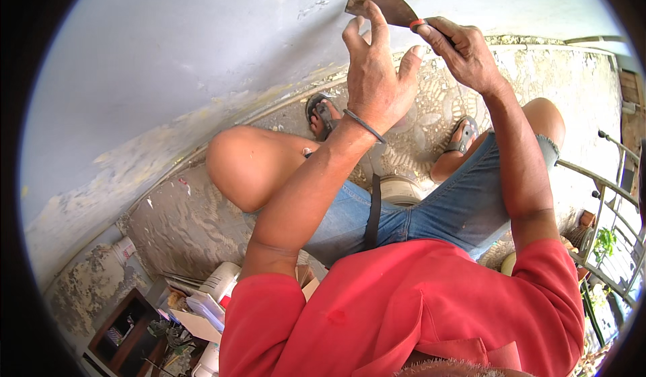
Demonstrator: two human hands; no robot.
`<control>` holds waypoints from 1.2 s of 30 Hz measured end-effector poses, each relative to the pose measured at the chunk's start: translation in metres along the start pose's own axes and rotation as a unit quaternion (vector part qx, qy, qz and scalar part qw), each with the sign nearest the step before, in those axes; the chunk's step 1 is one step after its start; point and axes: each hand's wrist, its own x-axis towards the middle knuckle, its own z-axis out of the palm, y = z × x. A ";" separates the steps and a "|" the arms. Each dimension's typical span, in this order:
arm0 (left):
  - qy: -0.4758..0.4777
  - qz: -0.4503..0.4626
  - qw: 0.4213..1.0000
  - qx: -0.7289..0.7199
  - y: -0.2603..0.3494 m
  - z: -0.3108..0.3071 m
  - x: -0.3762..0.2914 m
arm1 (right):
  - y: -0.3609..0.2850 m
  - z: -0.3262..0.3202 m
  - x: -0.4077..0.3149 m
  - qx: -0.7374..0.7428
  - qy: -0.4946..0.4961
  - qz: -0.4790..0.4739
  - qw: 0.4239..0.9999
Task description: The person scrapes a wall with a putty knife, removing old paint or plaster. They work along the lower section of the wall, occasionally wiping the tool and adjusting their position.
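Note:
My right hand (462,51) grips the dark handle of a wide-bladed paint scraper (386,4), which has a red collar where the handle meets the blade. The brown-stained blade points up and left, close in front of a pale painted wall (151,74). My left hand (381,71) is raised with its fingers apart and holds nothing. Its index fingertip overlaps the blade; I cannot tell whether it touches. A dark band circles my left wrist.
Peeled, chipped patches (101,167) run along the wall's lower part. A round container (401,190) stands between my legs on the patterned floor (197,225). Boxes and papers (202,316) crowd the lower left beside a dark wooden cabinet (123,326). Metal railings (600,180) are at right.

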 end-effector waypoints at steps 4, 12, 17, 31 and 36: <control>0.058 0.075 0.995 0.032 -0.008 0.006 0.003 | -0.006 0.001 -0.004 -0.013 -0.009 0.014 1.000; 0.118 0.081 0.987 0.069 -0.006 0.002 0.010 | -0.024 0.010 0.015 -0.056 0.003 -0.081 0.995; 0.095 0.066 0.992 0.041 -0.003 0.000 0.008 | -0.018 0.013 0.007 -0.027 -0.009 -0.083 0.996; 0.048 0.089 0.994 0.035 0.008 0.019 0.005 | -0.008 0.004 -0.005 0.031 0.019 -0.027 0.999; 0.047 0.112 0.992 0.015 -0.001 0.020 0.007 | -0.013 0.000 -0.002 0.007 0.008 -0.003 1.000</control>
